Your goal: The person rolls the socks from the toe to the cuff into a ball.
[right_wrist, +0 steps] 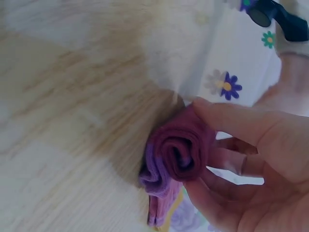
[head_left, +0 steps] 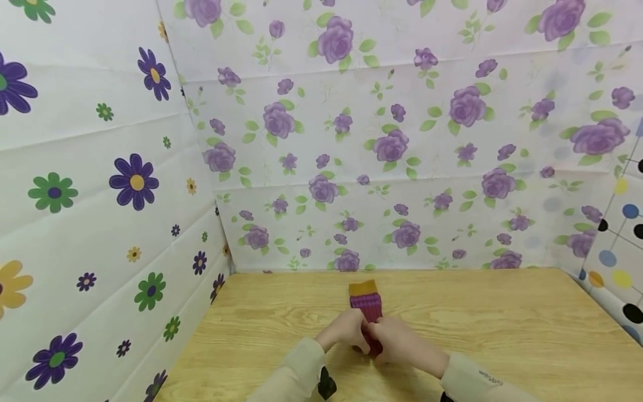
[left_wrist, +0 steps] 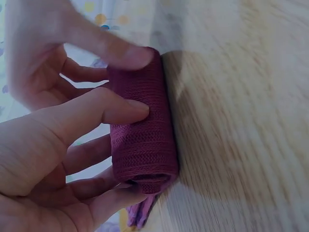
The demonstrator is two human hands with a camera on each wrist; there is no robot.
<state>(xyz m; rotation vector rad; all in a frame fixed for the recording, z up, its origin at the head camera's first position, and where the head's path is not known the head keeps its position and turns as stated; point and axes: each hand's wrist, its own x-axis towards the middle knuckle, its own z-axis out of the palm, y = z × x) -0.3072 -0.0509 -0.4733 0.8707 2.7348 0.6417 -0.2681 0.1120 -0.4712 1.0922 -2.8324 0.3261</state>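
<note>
- Backed by a rose-printed sheet (head_left: 427,151), flanked by a flowered sheet (head_left: 95,151) at left and a dotted sheet (head_left: 620,245) at right.
- Set at a pale wooden table (head_left: 477,318).
- With left hand (head_left: 350,328) and right hand (head_left: 402,340), thumbs (left_wrist: 128,111) along the near side, grips a sock (head_left: 368,306) on the table.
- Looks partway rolled: shows a snug coil (right_wrist: 183,152) at the near end, leaves the mustard end (head_left: 363,288) flat, apparently yet to wind in.

The head view is bright and even. The 2 wrist views are dimmer, soft shadows darkening the tabletop (left_wrist: 251,106).
</note>
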